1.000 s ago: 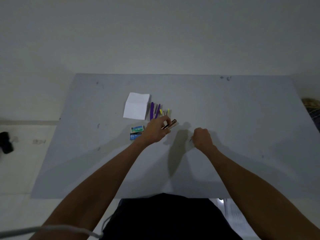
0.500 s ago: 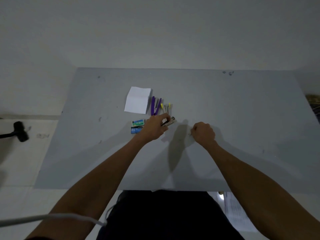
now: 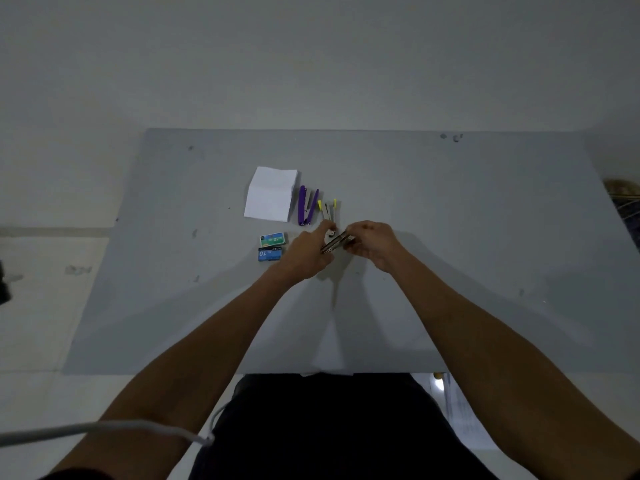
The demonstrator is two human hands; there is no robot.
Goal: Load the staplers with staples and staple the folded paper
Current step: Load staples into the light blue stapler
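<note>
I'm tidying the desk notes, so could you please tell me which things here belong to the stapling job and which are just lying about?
For the job: held stapler, purple stapler, yellow stapler, green box, blue box, folded paper.

Lying about: cable, sheets on the floor.

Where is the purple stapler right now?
In the head view, the purple stapler lies open on the grey table, between the folded paper on its left and the yellow-tipped stapler.

Head camera looks steeply down onto table (image 3: 450, 202).
</note>
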